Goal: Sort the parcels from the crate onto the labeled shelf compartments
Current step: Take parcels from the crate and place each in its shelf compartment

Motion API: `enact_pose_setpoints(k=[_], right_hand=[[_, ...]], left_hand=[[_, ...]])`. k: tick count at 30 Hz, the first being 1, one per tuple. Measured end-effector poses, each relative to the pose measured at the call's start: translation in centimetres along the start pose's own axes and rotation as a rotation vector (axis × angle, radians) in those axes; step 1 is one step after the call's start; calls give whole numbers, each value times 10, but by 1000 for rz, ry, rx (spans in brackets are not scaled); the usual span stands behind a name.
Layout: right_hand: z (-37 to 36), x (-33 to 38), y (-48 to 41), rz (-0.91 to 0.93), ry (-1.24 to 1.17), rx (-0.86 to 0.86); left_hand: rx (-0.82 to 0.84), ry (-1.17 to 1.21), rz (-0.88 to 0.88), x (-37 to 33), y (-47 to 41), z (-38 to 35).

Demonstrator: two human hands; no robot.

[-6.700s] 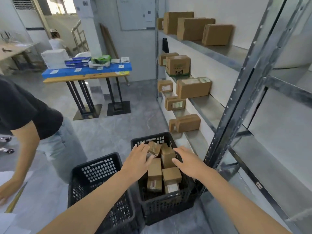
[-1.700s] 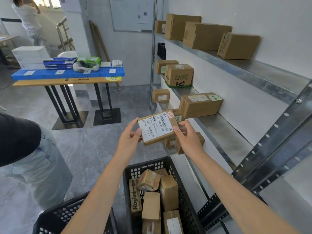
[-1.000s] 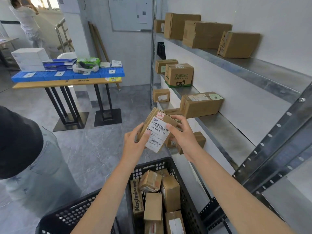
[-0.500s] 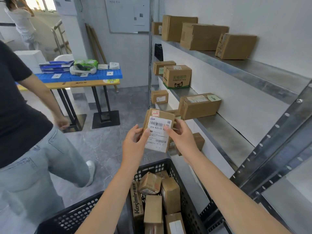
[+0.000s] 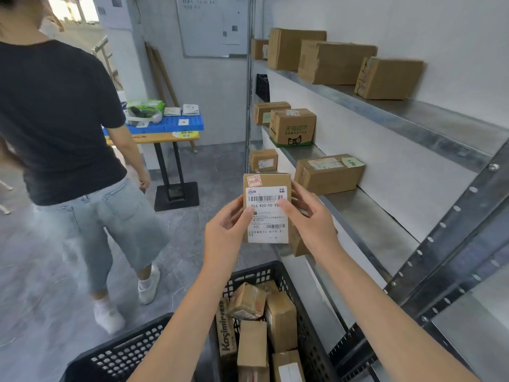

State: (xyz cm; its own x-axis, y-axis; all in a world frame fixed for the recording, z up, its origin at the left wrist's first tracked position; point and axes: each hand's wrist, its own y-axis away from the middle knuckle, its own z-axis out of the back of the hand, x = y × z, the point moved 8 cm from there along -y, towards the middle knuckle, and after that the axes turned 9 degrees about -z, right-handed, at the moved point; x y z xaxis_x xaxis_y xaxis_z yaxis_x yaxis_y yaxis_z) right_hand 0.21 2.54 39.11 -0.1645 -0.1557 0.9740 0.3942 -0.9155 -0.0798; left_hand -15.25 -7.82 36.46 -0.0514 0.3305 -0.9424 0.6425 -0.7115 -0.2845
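Right now the parcel (image 5: 266, 208) is held upright in the air between both hands, above the black crate (image 5: 256, 272) and just in front of the metal shelf (image 5: 366, 216). It is a small brown carton with its broad face turned toward the camera. That face carries a white shipping label with barcodes, and there is a small red sticker at the upper left corner.

The left hand (image 5: 225, 230) grips the lower left edge, with its thumb lying over the label's left margin and the fingers curled round behind the carton. The right hand (image 5: 311, 219) grips the right edge a little higher, thumb pressed on the label near the printed code. Its fingers wrap behind the right side and show beside the carton's edge. So the carton lies squarely between the two palms, its top part standing clear above both hands.

Below, the crate holds several more brown parcels (image 5: 279, 318) packed on end. One of them is a narrow box printed Kasimir (image 5: 225, 332), set against the left wall. A second black crate (image 5: 118, 354) stands to the left of the first.

On the shelf's middle level a long taped carton (image 5: 329, 173) lies just beyond the right hand, and more cartons sit on the levels above. A person in a black shirt (image 5: 60, 111) and pale denim shorts stands at the left with back turned, near a blue-topped table (image 5: 165, 128).
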Motion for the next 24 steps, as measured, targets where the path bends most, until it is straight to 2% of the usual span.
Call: enact_pose_setpoints(k=[11, 15, 19, 24], right_hand=[[7, 6, 7, 3, -63, -5], [10, 13, 9, 40, -2, 5], [15, 29, 10, 66, 45, 10], [25, 60, 14, 125, -9, -27]], left_hand=[[5, -2, -49, -18, 5, -1], [17, 9, -62, -26, 6, -2], [41, 2, -97, -42, 2, -6], [51, 21, -159, -73, -6, -14]])
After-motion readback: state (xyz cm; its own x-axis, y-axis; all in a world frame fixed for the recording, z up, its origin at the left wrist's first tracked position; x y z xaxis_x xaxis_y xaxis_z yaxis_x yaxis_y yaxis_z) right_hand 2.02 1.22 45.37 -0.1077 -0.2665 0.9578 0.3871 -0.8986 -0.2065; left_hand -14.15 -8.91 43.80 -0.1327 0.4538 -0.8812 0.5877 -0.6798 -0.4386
